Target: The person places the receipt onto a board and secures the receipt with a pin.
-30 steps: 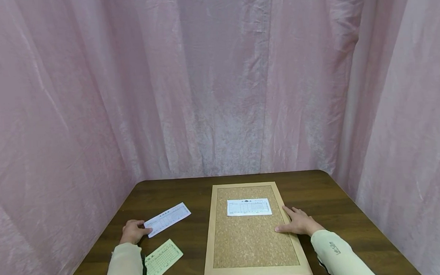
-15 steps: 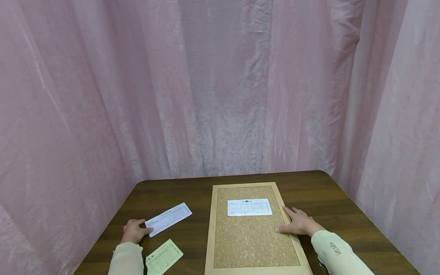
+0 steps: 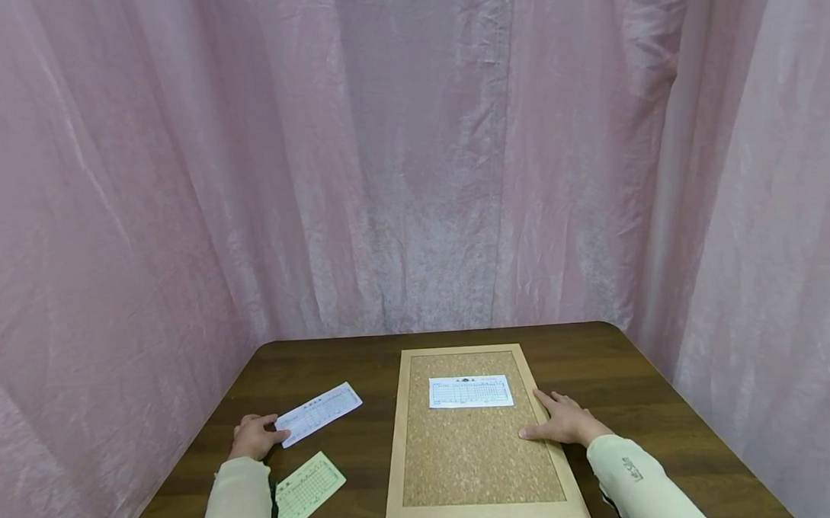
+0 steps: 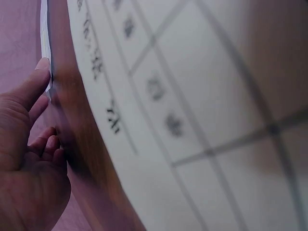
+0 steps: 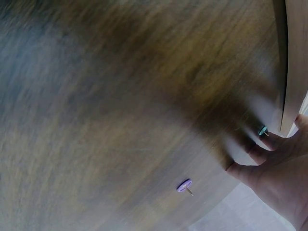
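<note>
My left hand (image 3: 254, 435) pinches the left end of a white printed form slip (image 3: 321, 412) lying at the table's left. In the left wrist view, the thumb (image 4: 38, 79) and fingertips meet at the slip's thin edge (image 4: 45, 33). My right hand (image 3: 565, 419) rests, fingers spread, on the right side of a wood-framed corkboard (image 3: 482, 459); its thumb lies over the cork. Another white form slip (image 3: 471, 391) lies on the board's upper part. Below my left hand, a green form slip (image 3: 306, 491) is partly covered by the sleeve.
The right wrist view shows a purple thumbtack (image 5: 184, 186) point-up on the wooden table (image 5: 134, 159), and a teal thumbtack (image 5: 263, 130) by my right fingertips. A pink curtain (image 3: 426, 175) hangs behind and beside the table.
My left hand and the white slip it pinches have shifted very slightly to the right. The right hand and the corkboard have stayed in place.
</note>
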Tool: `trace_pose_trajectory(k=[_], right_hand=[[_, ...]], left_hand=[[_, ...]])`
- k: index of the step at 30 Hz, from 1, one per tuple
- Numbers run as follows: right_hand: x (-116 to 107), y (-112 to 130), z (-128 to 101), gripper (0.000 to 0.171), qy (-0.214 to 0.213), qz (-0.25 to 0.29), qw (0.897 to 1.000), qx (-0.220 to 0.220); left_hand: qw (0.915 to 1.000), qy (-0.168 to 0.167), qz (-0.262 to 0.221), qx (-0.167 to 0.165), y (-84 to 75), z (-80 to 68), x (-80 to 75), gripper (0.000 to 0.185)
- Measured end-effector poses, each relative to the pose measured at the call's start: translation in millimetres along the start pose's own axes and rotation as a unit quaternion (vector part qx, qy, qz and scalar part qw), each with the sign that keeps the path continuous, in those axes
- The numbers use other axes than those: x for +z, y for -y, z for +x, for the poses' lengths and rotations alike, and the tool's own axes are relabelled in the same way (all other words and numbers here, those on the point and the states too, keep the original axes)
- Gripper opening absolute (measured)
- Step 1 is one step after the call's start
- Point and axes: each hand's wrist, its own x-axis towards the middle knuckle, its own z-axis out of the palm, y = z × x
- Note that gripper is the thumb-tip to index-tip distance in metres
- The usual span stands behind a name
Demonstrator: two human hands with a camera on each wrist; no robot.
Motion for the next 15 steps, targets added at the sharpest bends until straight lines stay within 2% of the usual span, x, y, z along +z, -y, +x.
trace_pose_trajectory(k=[15], right_hand=[[-0.4,0.6,-0.6,0.111,0.002,0.003,1.0,0.003]], left_hand=[[0.9999,-0.004,0.015,-0.004,-0.6,-1.9,0.5,0.063]])
